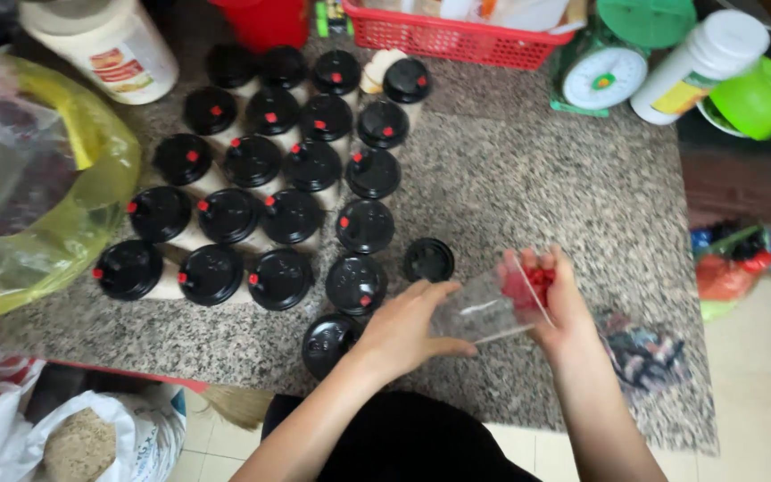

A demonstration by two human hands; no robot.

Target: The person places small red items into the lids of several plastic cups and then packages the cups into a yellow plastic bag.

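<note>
Pinching a small clear plastic bag (493,308) between both hands, we're holding it just above the near edge of the granite counter (528,178). Our right hand (564,308) is gripping the bag's far end, fingers curled around it with a bunch of little red plugs (533,281) bunched up inside right by the fingertips. Our left hand (403,330) is closing on the near end, thumb underneath and fingers laid over the top, so the bag is stretched between the two. Both forearms are coming up from the bottom of the frame, angling in toward each other, wrists fairly straight.

Just left of the bag we're looking at rows of cups with black lids (287,170), most with a red plug already sitting in the lid. One black-lidded cup (427,260) near our left hand and another one (327,344) partly under the left wrist aren't showing a red plug as far as we can tell.

Further out: a yellow plastic bag (37,205) on the left, cut off by the frame, a red basket (448,37) along the back, a green kitchen scale (604,71), and a white container (702,62). Some patterned cloth (644,353) is lying past our right wrist. How many plugs are in the bag is hard to make out, it's blurry.
</note>
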